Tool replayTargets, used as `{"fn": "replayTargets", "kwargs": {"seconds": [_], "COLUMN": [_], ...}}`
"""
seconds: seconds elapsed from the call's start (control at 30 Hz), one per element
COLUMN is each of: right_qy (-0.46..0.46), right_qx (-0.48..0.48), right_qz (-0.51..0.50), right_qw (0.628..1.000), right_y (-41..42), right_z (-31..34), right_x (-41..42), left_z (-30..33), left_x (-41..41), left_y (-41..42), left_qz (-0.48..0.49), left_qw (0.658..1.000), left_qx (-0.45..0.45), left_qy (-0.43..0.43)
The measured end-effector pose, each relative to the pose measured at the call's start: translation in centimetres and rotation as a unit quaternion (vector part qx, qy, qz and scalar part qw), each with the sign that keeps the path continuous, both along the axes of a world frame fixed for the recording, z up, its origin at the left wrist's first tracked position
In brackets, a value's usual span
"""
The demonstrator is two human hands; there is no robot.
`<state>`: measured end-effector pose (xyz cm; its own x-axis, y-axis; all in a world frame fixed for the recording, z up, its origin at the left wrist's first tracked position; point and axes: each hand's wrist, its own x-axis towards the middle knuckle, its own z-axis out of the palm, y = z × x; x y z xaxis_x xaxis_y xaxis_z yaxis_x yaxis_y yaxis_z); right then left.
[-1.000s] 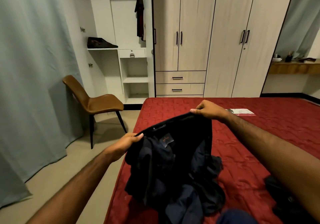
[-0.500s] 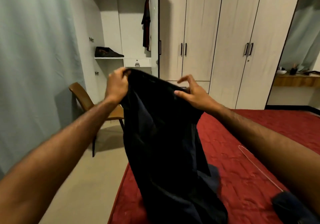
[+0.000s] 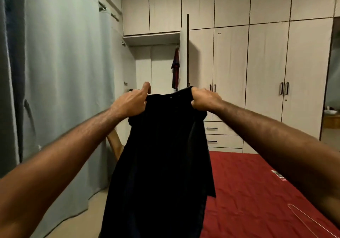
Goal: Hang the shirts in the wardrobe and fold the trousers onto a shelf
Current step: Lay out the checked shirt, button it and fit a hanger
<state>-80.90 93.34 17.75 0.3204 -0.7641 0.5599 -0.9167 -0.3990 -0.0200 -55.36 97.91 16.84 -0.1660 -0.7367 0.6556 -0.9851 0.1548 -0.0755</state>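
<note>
Trousers [image 3: 161, 155], dark and unfolded, hang by the waistband from the clenched grip of left hand [image 3: 128, 102] and right hand [image 3: 204, 99] above the bed [image 3: 257, 191], so folding and shelving remain, though one shirt [image 3: 175, 68] already hangs in the wardrobe [image 3: 230, 63].

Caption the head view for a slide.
Both hands, left and right, hold dark trousers up before the open wardrobe.
</note>
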Motion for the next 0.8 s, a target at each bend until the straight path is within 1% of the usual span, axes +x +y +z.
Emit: {"fn": "replayTargets", "kwargs": {"seconds": [0.07, 0.13, 0.17, 0.2, 0.23, 0.27, 0.3, 0.33, 0.37, 0.4, 0.43, 0.47, 0.5, 0.53, 0.57, 0.6, 0.63, 0.67, 0.7, 0.73, 0.77, 0.8], "right_qy": [-0.038, -0.069, -0.081, -0.095, -0.111, -0.126, -0.139, -0.147, -0.154, -0.154, -0.143, -0.120, -0.094, -0.071, -0.053, -0.034, -0.005, 0.053, 0.148, 0.259, 0.353, 0.415], "right_qx": [0.037, 0.050, 0.058, 0.078, 0.116, 0.173, 0.241, 0.304, 0.352, 0.381, 0.391, 0.377, 0.341, 0.289, 0.233, 0.176, 0.125, 0.073, 0.000, -0.093, -0.183, -0.254], "right_qz": [0.016, 0.035, 0.049, 0.071, 0.104, 0.145, 0.189, 0.227, 0.254, 0.270, 0.279, 0.277, 0.270, 0.262, 0.252, 0.238, 0.227, 0.219, 0.210, 0.205, 0.216, 0.239], "right_qw": [0.998, 0.996, 0.994, 0.990, 0.982, 0.966, 0.942, 0.914, 0.887, 0.871, 0.866, 0.876, 0.896, 0.918, 0.938, 0.955, 0.966, 0.972, 0.966, 0.939, 0.892, 0.840], "right_y": [0.0, 0.0, 0.1, 0.2, 0.4, 0.6, 1.0, 1.4, 1.5, 1.7, 1.6, 1.7, 1.5, 1.4, 1.4, 1.3, 1.4, 1.6, 1.9, 2.2, 2.6, 3.1], "right_z": [0.3, 1.0, 1.4, 1.9, 2.4, 2.8, 3.1, 3.3, 3.3, 3.3, 3.2, 3.1, 2.9, 2.8, 2.6, 2.4, 2.1, 1.8, 1.4, 1.0, 0.4, -0.2], "right_x": [0.0, -0.2, -0.2, -0.3, -0.5, -0.7, -1.0, -1.3, -1.8, -2.2, -2.6, -3.0, -3.3, -3.5, -3.6, -3.7, -3.8, -3.9, -4.0, -4.1, -4.1, -4.0], "left_z": [-0.5, -0.6, -0.4, 0.0, 0.5, 1.2, 1.9, 2.5, 2.8, 3.0, 3.0, 2.9, 2.7, 2.4, 2.3, 2.1, 1.9, 1.7, 1.6, 1.6, 1.7, 2.0], "left_x": [0.2, 0.2, 0.2, 0.1, -0.1, -0.3, -0.5, -0.7, -0.8, -0.9, -0.8, -0.6, -0.4, -0.3, -0.1, 0.0, 0.0, 0.0, -0.1, -0.1, 0.1, 0.4], "left_y": [1.3, 3.0, 3.5, 3.5, 3.3, 2.9, 2.5, 2.3, 2.2, 2.1, 2.2, 2.3, 2.3, 2.4, 2.6, 2.8, 3.1, 3.3, 3.6, 3.8, 3.9, 4.0], "left_qz": [-0.052, -0.107, -0.103, -0.078, -0.051, -0.040, -0.049, -0.062, -0.084, -0.110, -0.137, -0.164, -0.186, -0.201, -0.194, -0.160, -0.118, -0.106, -0.120, -0.133, -0.119, -0.088], "left_qw": [0.996, 0.976, 0.960, 0.944, 0.940, 0.947, 0.957, 0.952, 0.927, 0.894, 0.868, 0.862, 0.874, 0.896, 0.913, 0.910, 0.885, 0.855, 0.838, 0.833, 0.835, 0.841], "left_qx": [-0.007, 0.012, 0.029, 0.043, 0.072, 0.121, 0.194, 0.282, 0.366, 0.424, 0.457, 0.464, 0.443, 0.394, 0.323, 0.239, 0.139, 0.042, -0.026, -0.058, -0.073, -0.080], "left_qy": [-0.073, -0.187, -0.259, -0.318, -0.330, -0.296, -0.209, -0.101, 0.007, 0.093, 0.135, 0.124, 0.071, -0.026, -0.156, -0.300, -0.429, -0.505, -0.532, -0.534, -0.532, -0.528]}}
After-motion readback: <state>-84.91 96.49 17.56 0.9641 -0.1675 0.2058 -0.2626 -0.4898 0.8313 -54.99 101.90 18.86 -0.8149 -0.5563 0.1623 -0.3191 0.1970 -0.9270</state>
